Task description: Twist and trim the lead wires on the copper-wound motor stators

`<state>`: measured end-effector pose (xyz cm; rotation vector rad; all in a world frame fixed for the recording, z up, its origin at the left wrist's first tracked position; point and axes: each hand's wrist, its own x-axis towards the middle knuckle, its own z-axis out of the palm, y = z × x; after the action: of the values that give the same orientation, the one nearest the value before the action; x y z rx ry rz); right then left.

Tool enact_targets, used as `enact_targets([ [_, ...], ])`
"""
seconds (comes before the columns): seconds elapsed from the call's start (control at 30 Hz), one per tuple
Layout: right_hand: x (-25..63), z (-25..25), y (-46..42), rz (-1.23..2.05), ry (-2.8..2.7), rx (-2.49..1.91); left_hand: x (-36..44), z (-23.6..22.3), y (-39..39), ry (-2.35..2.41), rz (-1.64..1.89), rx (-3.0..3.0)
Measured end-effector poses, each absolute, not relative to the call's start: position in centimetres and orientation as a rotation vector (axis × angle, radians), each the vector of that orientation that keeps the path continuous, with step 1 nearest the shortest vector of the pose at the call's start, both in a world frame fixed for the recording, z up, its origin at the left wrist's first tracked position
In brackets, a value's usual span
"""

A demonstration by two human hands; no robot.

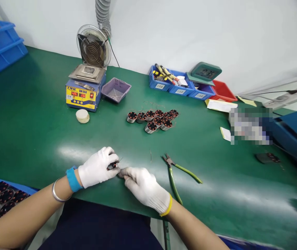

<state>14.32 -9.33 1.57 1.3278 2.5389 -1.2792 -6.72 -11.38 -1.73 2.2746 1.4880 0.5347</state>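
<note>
My left hand [99,168], in a white glove with a blue wrist band, grips a motor stator [112,165] with dark core and copper windings. Thin wire ends stick out of its right side. Close beside it, my right hand [144,187], gloved in white with a yellow cuff, has its thumb and forefinger pinched together by the stator. What they pinch, if anything, is too small to make out. To the right lie cutting pliers [169,162] with green handles, jaws apart. A short piece of wire [151,156] rests between hand and pliers.
Several wound stators [151,127] stand grouped mid-table. Behind them are blue tool bins [161,85], a red bin [223,91] and a digital clock [206,72]. A solder pot [81,95], purple tray [116,90] and round white block [82,116] are left. More stators [5,196] fill the lower-left crate.
</note>
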Motion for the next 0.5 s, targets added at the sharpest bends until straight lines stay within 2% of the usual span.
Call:
enact_targets([
  [0.1,14.8,3.0,-8.3,-1.271,2.548,1.233,-6.7,-1.9,-11.3,1.473,0.537,2.306],
  [0.23,13.5,4.3,-6.0,-1.138,2.532,1.389,-6.6,-1.7,-11.4,1.480,0.513,2.304],
  [0.5,11.2,0.1,-5.8,-1.014,2.774,1.323,-6.6,-1.3,-11.2,1.507,0.459,2.195],
])
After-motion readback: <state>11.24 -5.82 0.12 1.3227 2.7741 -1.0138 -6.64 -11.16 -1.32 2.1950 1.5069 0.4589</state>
